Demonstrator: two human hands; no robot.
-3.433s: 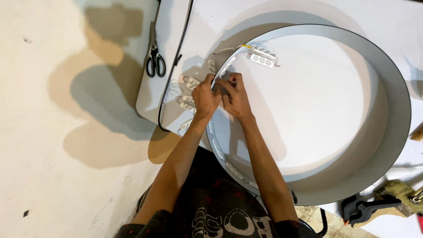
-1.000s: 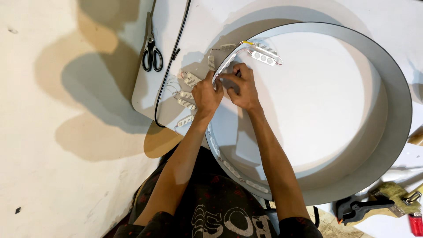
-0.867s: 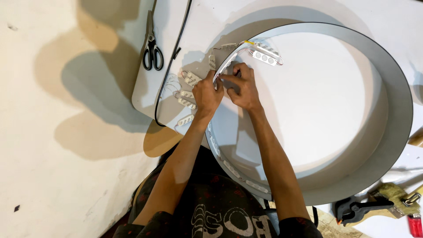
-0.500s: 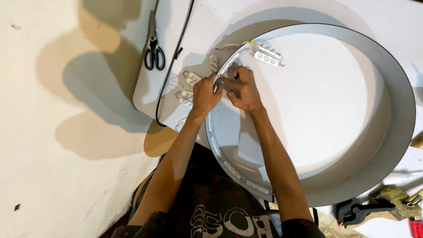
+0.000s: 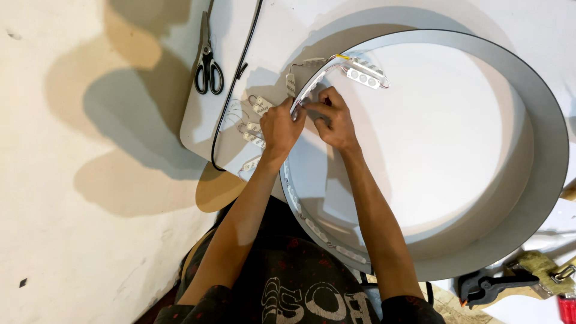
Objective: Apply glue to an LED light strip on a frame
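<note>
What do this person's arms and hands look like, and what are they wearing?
The left hand and right hand are bare: no gloves, rings or watch show. Both forearms are uncovered. A dark short-sleeved shirt with a pale printed design covers the chest.

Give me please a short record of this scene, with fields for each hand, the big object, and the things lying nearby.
left hand: pinches the chain of small white rectangular light modules at the ring's rim
right hand: presses on the same chain, just inside the rim
main object: large round grey metal ring frame on a white board
nearby: black-handled scissors, black cable, black clamp
</note>
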